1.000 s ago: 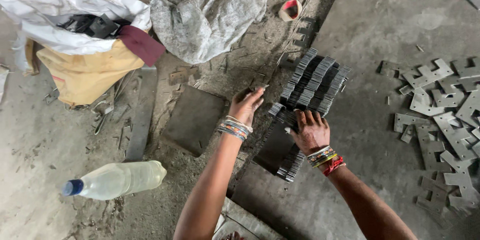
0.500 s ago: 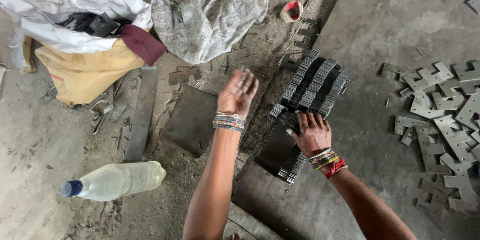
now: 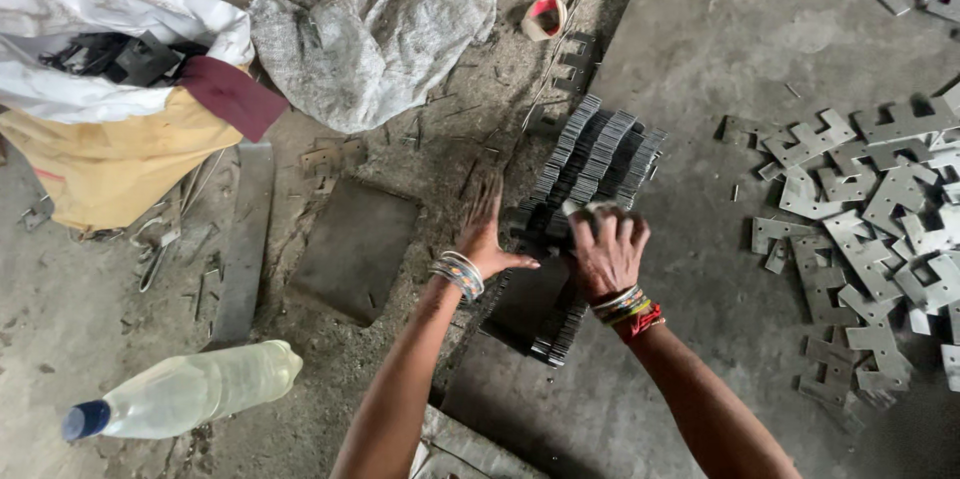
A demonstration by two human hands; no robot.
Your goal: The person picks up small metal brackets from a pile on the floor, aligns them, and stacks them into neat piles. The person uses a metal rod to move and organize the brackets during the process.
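— Where are the hands?

— Both are at the stack (image 3: 595, 164) of thin metal plates standing on edge in rows, about mid-floor (image 3: 700, 49). The left hand (image 3: 485, 234) is open, fingers spread and pointing up, its palm edge against the left side of the stack. The right hand (image 3: 605, 249) is curled over the near end of the rows, fingers closed on a pale plate (image 3: 580, 207), though the grip itself is partly hidden, so that is probably how it holds.

— What lies around them?

— A flat dark slab (image 3: 355, 249) sits just left of the left hand. Loose plates (image 3: 860, 209) of pale grey metal spread along the floor's right edge, well apart from the stack. A bottle (image 3: 190, 389) lies on its side near the bottom left corner. A yellow bag (image 3: 100, 164) and a white sack (image 3: 90, 29) fill the top left, with a grey sack (image 3: 380, 29) beside them.
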